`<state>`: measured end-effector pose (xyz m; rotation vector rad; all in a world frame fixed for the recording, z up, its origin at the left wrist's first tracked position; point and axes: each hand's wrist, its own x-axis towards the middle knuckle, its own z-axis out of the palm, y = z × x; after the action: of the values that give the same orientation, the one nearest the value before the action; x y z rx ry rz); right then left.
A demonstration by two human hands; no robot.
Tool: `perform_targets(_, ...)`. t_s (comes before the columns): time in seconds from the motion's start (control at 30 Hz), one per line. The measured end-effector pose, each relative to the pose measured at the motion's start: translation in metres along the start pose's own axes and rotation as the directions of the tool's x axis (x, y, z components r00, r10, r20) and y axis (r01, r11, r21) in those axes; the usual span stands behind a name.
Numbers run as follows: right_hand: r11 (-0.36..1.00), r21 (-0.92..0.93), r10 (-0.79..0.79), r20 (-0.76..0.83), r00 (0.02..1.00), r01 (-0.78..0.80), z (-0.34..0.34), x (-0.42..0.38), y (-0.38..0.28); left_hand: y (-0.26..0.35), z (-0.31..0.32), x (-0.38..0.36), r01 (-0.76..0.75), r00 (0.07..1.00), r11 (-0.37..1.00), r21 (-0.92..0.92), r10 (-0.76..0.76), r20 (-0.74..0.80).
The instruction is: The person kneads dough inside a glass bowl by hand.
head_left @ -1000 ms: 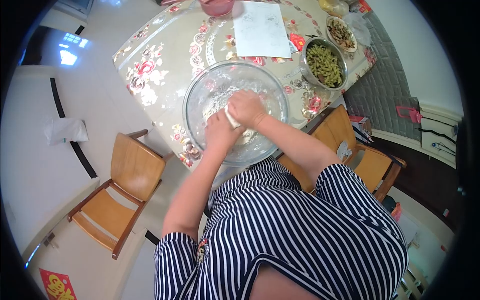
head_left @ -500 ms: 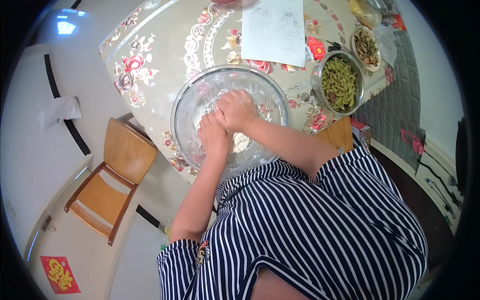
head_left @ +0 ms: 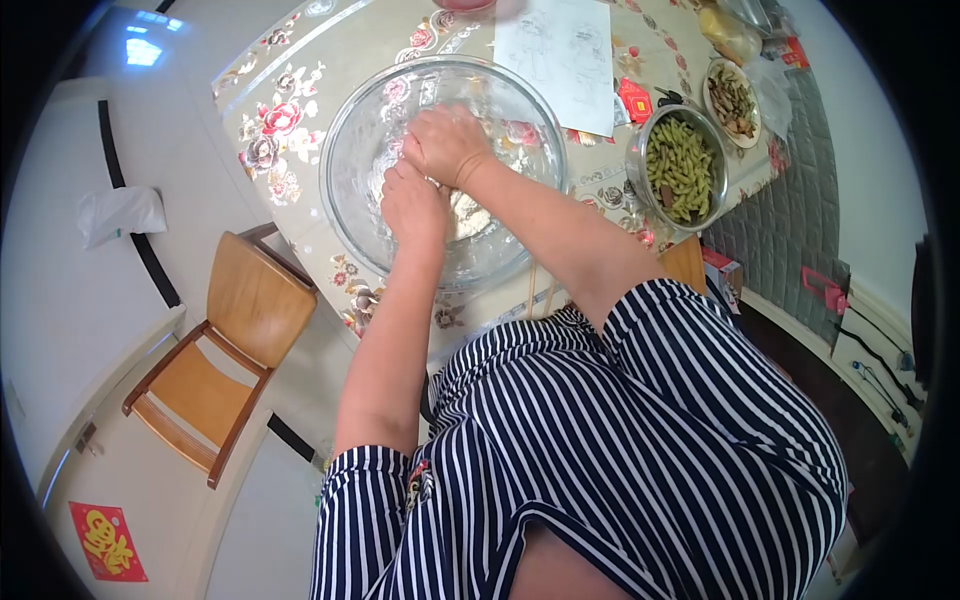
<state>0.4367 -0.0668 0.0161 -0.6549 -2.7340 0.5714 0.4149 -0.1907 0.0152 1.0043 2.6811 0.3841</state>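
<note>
A large clear glass bowl [head_left: 336,205] stands on the table, its inner wall smeared with white flour. Inside it lies a pale, lumpy dough [head_left: 468,216], partly covered by my hands. My left hand [head_left: 415,205] presses down on the dough with its fingers curled. Just beyond it, my right hand [head_left: 448,146] is bent over the dough too, touching the left one. Both sets of fingertips are largely hidden. Two thin wooden sticks, like chopsticks [head_left: 541,288], show between the bowl and my striped shirt.
A flowered cloth [head_left: 270,90] covers the table. Right of the bowl are a metal bowl of green pods [head_left: 720,180], a plate of food scraps [head_left: 748,133], a red packet [head_left: 634,100] and a sheet with drawings [head_left: 553,62]. A wooden chair [head_left: 262,305] stands at left.
The glass bowl has slid away from my body and slightly left, with both hands staying in it on the dough. The wooden sticks have come into sight at its near side.
</note>
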Motion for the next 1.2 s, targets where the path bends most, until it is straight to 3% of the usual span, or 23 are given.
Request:
perform_targets(0.1,0.998,-0.051,0.048,0.089,0.995,-0.043,-0.009,-0.015,-0.008,0.003,-0.004,-0.016,0.035,0.999,0.999,-0.012,-0.035,0.000)
perform_targets(0.27,0.997,0.068,0.030,0.142,0.989,-0.040,-0.010,-0.073,-0.030,-0.011,-0.008,-0.081,0.011,1.000,0.996,-0.090,-0.008,0.030)
perform_targets(0.4,0.991,0.120,0.047,0.141,0.989,-0.064,-0.011,-0.107,-0.049,-0.025,-0.018,-0.111,0.000,0.997,0.982,-0.188,0.014,0.072)
perform_targets(0.47,0.946,0.263,0.189,0.024,0.982,-0.188,-0.013,-0.112,-0.056,-0.027,-0.031,-0.111,-0.010,0.999,0.984,-0.178,0.016,0.033)
perform_targets(0.53,0.923,0.342,0.204,-0.044,0.978,-0.177,-0.031,-0.111,-0.066,-0.027,-0.070,-0.107,-0.201,0.977,0.971,-0.126,0.189,-0.099)
perform_targets(0.57,0.898,0.412,0.224,-0.121,0.967,-0.157,-0.039,-0.107,-0.071,-0.030,-0.084,-0.106,-0.213,0.976,0.971,-0.106,0.207,-0.071)
perform_targets(0.6,0.898,0.413,0.217,-0.121,0.969,-0.150,-0.042,-0.105,-0.074,-0.040,-0.091,-0.103,-0.210,0.976,0.972,-0.105,0.202,-0.076)
perform_targets(0.67,0.787,0.563,0.302,0.006,0.953,-0.253,-0.046,-0.101,-0.081,-0.059,-0.105,-0.094,-0.373,0.927,0.926,-0.066,0.375,0.019)
perform_targets(0.7,0.789,0.561,0.302,0.000,0.953,-0.250,-0.039,-0.100,-0.081,-0.059,-0.121,-0.090,-0.356,0.913,0.927,-0.116,0.372,0.171)
perform_targets(0.77,0.952,0.278,0.195,-0.213,0.957,-0.132,-0.016,-0.102,-0.083,-0.052,-0.129,-0.082,-0.403,0.893,0.912,-0.077,0.410,0.184)
perform_targets(0.8,0.950,0.281,0.196,-0.210,0.958,-0.133,-0.014,-0.101,-0.086,-0.051,-0.128,-0.077,-0.449,0.871,0.893,-0.038,0.447,0.206)
perform_targets(0.83,0.938,0.293,0.221,-0.101,0.970,-0.184,-0.013,-0.102,-0.090,-0.059,-0.115,-0.072,-0.447,0.870,0.894,-0.039,0.445,0.213)
perform_targets(0.87,0.926,0.295,0.245,0.009,0.969,-0.237,-0.012,-0.104,-0.091,-0.069,-0.090,-0.065,-0.527,0.841,0.850,0.011,0.520,0.153)
perform_targets(0.9,0.925,0.290,0.253,0.013,0.967,-0.246,-0.012,-0.109,-0.091,-0.075,-0.071,-0.059,-0.602,0.798,0.796,0.064,0.595,0.095)
perform_targets(0.97,0.957,0.147,0.257,-0.039,0.966,-0.249,-0.008,-0.121,-0.093,-0.074,-0.059,-0.060,-0.606,0.795,0.791,0.087,0.598,0.105)
perform_targets(1.13,0.988,0.119,0.123,-0.195,0.973,-0.101,0.008,-0.107,-0.067,-0.064,-0.047,-0.044,-0.569,0.813,0.816,0.103,0.539,0.221)
perform_targets(1.2,0.991,0.130,0.071,-0.228,0.971,-0.042,0.013,-0.096,-0.052,-0.060,-0.037,-0.039,-0.505,0.863,0.854,0.123,0.496,0.096)
